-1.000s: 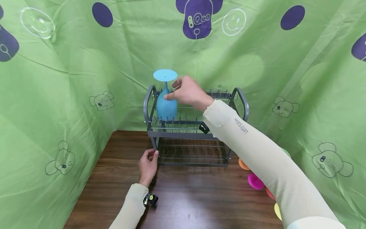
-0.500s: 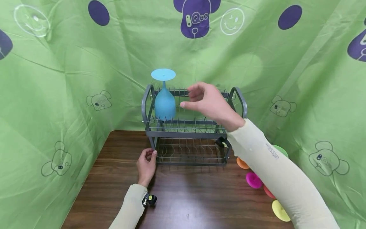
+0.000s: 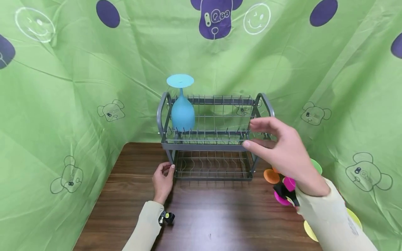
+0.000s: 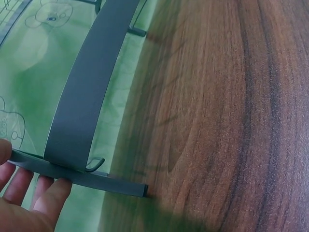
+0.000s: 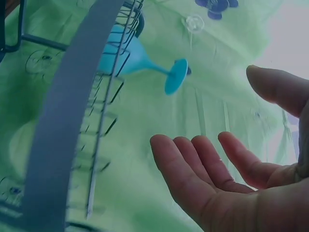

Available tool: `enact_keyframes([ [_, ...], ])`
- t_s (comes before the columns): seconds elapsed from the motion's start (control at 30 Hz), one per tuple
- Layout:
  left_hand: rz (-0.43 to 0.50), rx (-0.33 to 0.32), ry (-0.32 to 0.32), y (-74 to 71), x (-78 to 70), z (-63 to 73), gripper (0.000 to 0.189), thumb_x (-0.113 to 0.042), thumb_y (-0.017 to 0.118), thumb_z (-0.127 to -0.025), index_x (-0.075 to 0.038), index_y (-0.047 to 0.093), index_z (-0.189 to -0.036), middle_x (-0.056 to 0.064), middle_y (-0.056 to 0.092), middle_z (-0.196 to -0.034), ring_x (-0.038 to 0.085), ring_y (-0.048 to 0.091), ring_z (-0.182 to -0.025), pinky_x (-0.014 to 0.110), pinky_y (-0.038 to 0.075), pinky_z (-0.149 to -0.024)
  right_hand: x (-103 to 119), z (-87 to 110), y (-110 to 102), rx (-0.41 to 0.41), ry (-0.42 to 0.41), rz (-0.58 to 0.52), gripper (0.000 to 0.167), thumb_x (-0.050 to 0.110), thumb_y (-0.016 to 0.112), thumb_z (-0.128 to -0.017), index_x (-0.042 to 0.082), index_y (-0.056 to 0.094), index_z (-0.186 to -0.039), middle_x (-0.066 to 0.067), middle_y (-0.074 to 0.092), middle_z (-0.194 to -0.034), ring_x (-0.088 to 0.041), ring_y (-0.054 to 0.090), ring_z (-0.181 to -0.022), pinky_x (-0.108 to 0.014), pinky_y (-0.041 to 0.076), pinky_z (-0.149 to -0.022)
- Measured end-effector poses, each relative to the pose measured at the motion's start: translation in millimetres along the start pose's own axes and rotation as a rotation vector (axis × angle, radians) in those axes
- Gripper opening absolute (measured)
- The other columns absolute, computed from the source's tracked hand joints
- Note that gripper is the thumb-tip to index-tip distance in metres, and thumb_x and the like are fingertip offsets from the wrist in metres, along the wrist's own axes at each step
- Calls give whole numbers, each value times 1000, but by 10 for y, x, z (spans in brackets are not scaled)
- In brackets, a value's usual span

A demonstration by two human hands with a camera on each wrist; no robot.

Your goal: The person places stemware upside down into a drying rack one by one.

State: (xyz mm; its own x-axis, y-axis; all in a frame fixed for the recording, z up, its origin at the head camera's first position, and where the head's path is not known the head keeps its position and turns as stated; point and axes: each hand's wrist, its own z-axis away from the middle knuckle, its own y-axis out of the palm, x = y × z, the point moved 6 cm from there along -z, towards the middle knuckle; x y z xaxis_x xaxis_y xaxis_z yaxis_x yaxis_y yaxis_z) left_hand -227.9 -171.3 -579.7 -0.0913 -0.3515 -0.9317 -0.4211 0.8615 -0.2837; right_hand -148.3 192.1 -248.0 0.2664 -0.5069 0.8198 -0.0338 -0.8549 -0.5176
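A blue wine glass (image 3: 183, 113) stands upside down at the left of the upper tier of a grey two-tier dish rack (image 3: 205, 147), its round foot up. At the rack's lower left corner, my left hand (image 3: 162, 183) holds the frame; in the left wrist view its fingers pinch the grey bar (image 4: 106, 182). My right hand (image 3: 284, 153) hangs in the air by the rack's right side, holding nothing, thumb and fingers apart. The right wrist view shows the same glass (image 5: 130, 55) beyond the loosely bent right fingers (image 5: 181, 166).
Right of the rack, partly behind the right arm, several bright pieces with round discs lie on the brown wooden table (image 3: 201, 216): orange (image 3: 271, 176), green (image 3: 317, 166), magenta and yellow (image 3: 310, 230). A green patterned cloth (image 3: 103, 69) surrounds the table at back and sides.
My right hand has let go of the blue wine glass and moved right and down, away from it. The glass stays in the rack; my left hand keeps its place.
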Motion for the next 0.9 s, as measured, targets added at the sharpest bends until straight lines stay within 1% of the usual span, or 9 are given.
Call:
enact_keyframes([
  [0.07,9,0,-1,-9,-12,-13,22,-24,76,-100,-9,73,-115,12,78,-111,29,76,-102,19,55,-83,-123,123,-75,-24,12,-27,54,25,86,-91,20,63,-140,1,68,-132,-8,74,-111,-23,62,-91],
  [0.17,7,1,-7,-14,-22,-25,21,-24,77,-99,-9,74,-114,11,79,-111,28,77,-101,15,54,-82,-321,296,-189,-69,16,-53,53,14,84,-92,14,63,-140,0,69,-131,-7,73,-111,-21,61,-91],
  [0.3,13,-7,-7,-11,-49,-33,19,-21,78,-98,-9,74,-112,11,79,-109,27,77,-100,12,53,-80,-622,487,-327,-144,46,-75,51,6,83,-91,9,64,-138,2,69,-131,-7,68,-119,-17,59,-92],
  [0.5,44,-13,4,-3,-99,-48,18,-16,78,-97,-8,74,-113,11,78,-108,27,77,-98,14,56,-80,-1156,742,-456,-244,156,-86,50,6,83,-92,9,64,-138,9,72,-127,-3,66,-117,-8,54,-92],
  [0.63,81,-12,4,1,-109,-50,19,-16,77,-98,-7,74,-115,14,78,-109,29,77,-99,16,57,-82,-1468,886,-488,-328,228,-195,48,4,82,-91,8,66,-136,11,75,-120,-2,69,-111,-6,52,-91],
  [0.67,94,-15,2,-1,-116,-46,19,-16,78,-98,-7,74,-115,14,77,-110,29,76,-100,17,56,-83,-1540,918,-489,-352,249,-234,48,4,83,-90,8,66,-135,10,76,-118,-2,70,-109,-6,52,-89],
  [0.7,96,-19,-6,4,-121,-43,20,-14,77,-98,-6,73,-116,16,77,-111,31,76,-102,15,55,-83,-1611,950,-487,-374,272,-263,48,4,83,-90,8,66,-134,10,76,-117,-1,70,-108,-8,55,-84],
  [0.73,103,-20,-4,1,-122,-40,19,-14,77,-98,-6,73,-116,16,77,-111,31,75,-102,16,55,-84,-1682,980,-483,-402,300,-280,48,5,84,-89,9,67,-134,10,77,-116,-1,71,-106,-9,56,-80],
  [0.9,96,-16,-15,0,-100,-43,17,-14,76,-99,-8,73,-114,11,76,-109,15,73,-99,17,56,-86,-1996,1109,-457,-550,414,-273,50,6,88,-86,10,68,-131,12,77,-111,-1,69,-105,-9,54,-80],
])
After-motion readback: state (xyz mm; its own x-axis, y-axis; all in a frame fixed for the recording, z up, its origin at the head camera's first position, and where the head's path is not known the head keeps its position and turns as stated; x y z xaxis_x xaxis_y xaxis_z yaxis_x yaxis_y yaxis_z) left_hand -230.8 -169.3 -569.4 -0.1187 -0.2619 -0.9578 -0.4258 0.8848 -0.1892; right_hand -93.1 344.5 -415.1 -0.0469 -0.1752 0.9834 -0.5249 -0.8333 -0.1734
